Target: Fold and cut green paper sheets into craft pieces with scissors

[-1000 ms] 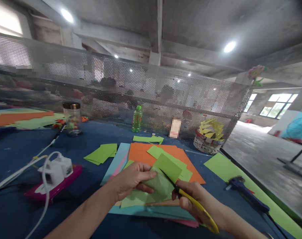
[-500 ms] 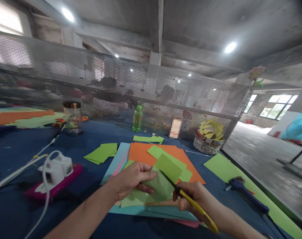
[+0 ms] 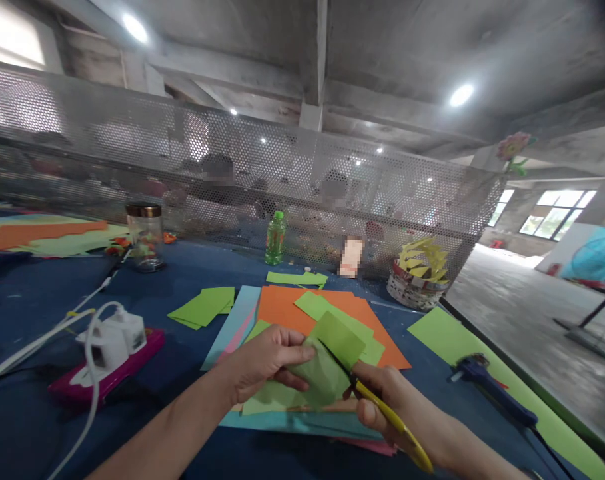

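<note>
Between the thumb and fingers of my left hand point(image 3: 277, 357) is a folded piece of green paper point(image 3: 320, 373). My right hand point(image 3: 390, 400) grips yellow-handled scissors point(image 3: 395, 420), whose dark blades lie in the paper along a cut. A brighter green flap point(image 3: 338, 339) stands up beyond the blades. Underneath are more green strips point(image 3: 310, 307) on an orange sheet point(image 3: 277, 303), with a light blue sheet point(image 3: 242, 303) and pink edges below. How far the blades are apart is hard to see.
Cut green pieces point(image 3: 205, 308) lie left, near a pink power strip point(image 3: 132, 360) with white plugs. A glass jar point(image 3: 145, 243), a green bottle point(image 3: 274, 240) and a basket point(image 3: 416, 283) stand before a perforated screen point(image 3: 282, 180). On the right, a blue glue gun point(image 3: 497, 393) rests on a green sheet point(image 3: 557, 420).
My right hand and the scissors have shifted slightly left, and the handles sit closer in the hand. The left hand holds the paper in nearly the same place.
</note>
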`<control>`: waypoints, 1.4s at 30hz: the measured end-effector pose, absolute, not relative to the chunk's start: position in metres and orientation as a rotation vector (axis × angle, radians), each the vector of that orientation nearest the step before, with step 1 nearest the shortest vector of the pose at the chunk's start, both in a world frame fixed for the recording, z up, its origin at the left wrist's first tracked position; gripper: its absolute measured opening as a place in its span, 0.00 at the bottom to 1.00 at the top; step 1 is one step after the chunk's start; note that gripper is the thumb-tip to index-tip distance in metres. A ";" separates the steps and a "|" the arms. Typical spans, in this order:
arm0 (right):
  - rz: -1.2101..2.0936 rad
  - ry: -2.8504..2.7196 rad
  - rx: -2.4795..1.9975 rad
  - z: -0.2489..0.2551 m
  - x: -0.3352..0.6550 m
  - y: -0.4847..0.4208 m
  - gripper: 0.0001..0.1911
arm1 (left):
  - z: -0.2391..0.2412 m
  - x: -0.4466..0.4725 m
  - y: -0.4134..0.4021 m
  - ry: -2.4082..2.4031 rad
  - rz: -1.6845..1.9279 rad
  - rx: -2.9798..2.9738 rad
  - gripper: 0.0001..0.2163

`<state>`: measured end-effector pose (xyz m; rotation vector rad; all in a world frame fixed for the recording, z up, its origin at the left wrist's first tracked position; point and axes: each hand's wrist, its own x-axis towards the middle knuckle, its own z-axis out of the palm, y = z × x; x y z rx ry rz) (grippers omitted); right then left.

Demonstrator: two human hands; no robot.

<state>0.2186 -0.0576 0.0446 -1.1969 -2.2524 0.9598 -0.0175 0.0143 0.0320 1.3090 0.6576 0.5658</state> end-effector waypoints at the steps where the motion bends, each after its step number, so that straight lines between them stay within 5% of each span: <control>1: 0.981 -2.249 -1.183 0.045 0.217 -0.058 0.28 | 0.032 -0.017 0.014 0.653 0.561 1.314 0.13; 42: 1.025 -2.175 -1.125 0.030 0.215 -0.050 0.28 | 0.028 -0.016 0.012 0.609 0.504 1.281 0.11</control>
